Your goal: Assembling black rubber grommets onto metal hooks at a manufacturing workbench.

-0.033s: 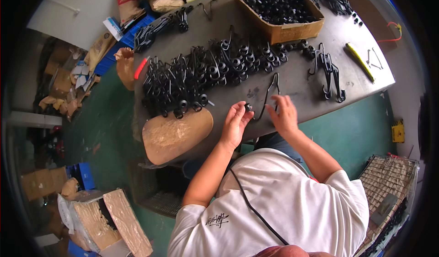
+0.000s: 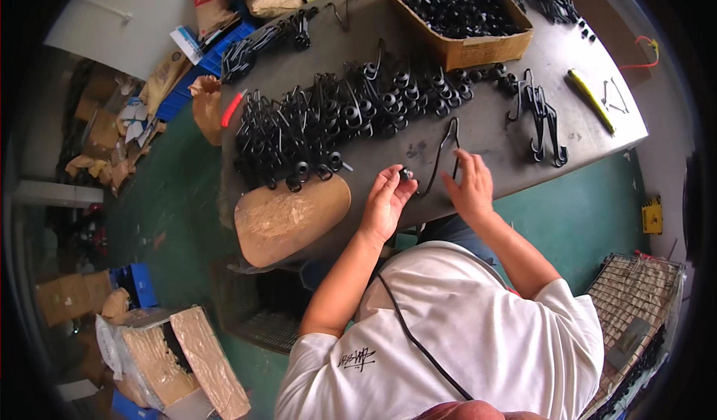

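Grey metal table point(image 2: 478, 129), strewn with a long heap of black wire hooks point(image 2: 328, 117). At far edge, open cardboard box point(image 2: 467, 47) filled with small black rings point(image 2: 448, 2). Near front edge, bent black wire hook point(image 2: 441, 151) pressed down by right hand point(image 2: 469, 185), fingers spread. Left hand point(image 2: 386, 200) pinching small black knob point(image 2: 405, 173) just beside wire's end.
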### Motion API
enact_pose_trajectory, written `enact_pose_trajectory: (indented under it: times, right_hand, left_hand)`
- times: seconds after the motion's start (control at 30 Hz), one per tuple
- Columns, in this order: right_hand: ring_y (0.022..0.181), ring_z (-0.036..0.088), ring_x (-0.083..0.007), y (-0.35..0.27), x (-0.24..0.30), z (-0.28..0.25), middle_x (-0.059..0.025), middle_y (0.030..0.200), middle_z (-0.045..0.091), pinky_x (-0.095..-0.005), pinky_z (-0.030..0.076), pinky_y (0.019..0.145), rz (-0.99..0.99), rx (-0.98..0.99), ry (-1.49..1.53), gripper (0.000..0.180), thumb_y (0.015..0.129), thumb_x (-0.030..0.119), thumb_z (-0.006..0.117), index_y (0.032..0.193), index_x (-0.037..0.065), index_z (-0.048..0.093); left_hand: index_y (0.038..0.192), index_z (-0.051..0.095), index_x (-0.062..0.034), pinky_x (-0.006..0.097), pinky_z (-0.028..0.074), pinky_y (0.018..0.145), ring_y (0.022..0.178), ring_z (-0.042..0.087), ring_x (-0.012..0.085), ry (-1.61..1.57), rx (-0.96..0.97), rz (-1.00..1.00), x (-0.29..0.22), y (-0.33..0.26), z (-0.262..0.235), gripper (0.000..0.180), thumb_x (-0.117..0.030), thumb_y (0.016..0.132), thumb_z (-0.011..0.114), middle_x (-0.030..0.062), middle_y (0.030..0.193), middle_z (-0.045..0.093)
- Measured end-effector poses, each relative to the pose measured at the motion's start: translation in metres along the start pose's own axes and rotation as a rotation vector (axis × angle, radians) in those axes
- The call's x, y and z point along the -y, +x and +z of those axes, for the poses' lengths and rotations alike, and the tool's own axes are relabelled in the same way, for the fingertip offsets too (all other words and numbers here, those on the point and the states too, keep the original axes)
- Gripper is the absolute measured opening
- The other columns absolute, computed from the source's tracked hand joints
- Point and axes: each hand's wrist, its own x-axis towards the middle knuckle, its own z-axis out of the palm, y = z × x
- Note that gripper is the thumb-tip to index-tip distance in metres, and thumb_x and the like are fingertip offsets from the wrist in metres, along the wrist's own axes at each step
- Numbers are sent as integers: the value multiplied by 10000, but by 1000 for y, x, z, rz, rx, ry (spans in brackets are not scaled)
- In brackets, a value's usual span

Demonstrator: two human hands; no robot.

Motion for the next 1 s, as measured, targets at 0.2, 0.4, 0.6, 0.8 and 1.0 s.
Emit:
enact_pose_trajectory:
  times: [0.2,0.4,0.6,0.8,1.0]
  right_hand:
    - [802,586,-309,-10,-19,3,-125,919,588,-402,479,714,163,162,61,683,803,96,654,1437,80,402]
    - [704,441,-64,-16,-13,-12,19,783,478,-220,402,643,497,158,784,552,887,6,563,1423,38,437]
    - [707,436,-65,-9,3,-17,24,803,479,-217,401,636,506,197,881,563,889,20,598,1427,41,435]
    - [709,437,-71,-5,7,-14,19,802,477,-225,405,633,536,215,916,559,890,32,607,1423,45,441]
    - [709,452,-86,-8,10,-10,-1,785,485,-242,422,645,531,265,824,568,884,53,615,1426,68,445]
  left_hand:
    - [1178,574,-58,390,469,1043,1046,646,192,-318,56,-104,-5,1,-13,214,-159,990,568,82,1080,674]
    - [1239,561,-48,383,468,1053,1048,646,188,-267,35,-159,-9,-6,-11,263,-105,983,550,81,1084,676]
    - [1279,555,-42,352,483,1014,1025,628,182,-223,50,-236,-11,-10,-3,317,-101,970,514,80,1122,654]
    - [1306,544,-38,334,483,965,1002,613,178,-165,99,-303,-15,-13,5,342,-144,985,489,78,1123,649]
    - [1345,514,-48,351,469,975,1017,608,188,-86,112,-300,-17,-18,13,370,-176,998,494,89,1197,616]
